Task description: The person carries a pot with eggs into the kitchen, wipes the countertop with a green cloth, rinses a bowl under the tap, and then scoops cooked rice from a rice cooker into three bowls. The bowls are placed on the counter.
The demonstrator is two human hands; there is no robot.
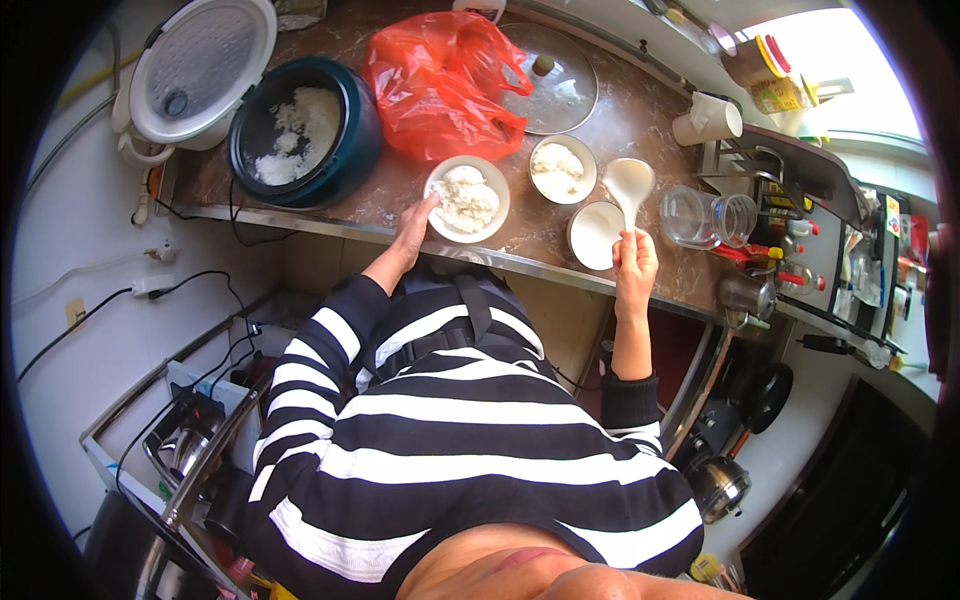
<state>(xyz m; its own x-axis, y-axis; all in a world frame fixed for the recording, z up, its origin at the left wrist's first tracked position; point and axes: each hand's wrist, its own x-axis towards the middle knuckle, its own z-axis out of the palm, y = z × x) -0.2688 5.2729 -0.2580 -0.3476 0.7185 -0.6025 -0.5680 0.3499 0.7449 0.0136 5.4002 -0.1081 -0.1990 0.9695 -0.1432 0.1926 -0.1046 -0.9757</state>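
My left hand (411, 234) grips the left rim of a white bowl of cooked rice (468, 201) near the counter's front edge. In my right hand (636, 259) is the handle of a white rice paddle (628, 182), its head over the counter beside the bowls. Right of the first bowl stands a smaller bowl with rice (562, 169). Below that one, close to the paddle, is another bowl, white inside (595, 235), in which no rice can be made out. At the left, a dark teal rice cooker (367, 135) stands with its lid up and some rice in its black pot.
A red plastic bag (442, 82) lies behind the bowls, partly over a glass lid (574, 82). A clear jar (690, 217) lies on its side at the right, near a metal rack and a paper cup (709, 120). Cables hang left of the counter's metal front edge (360, 238).
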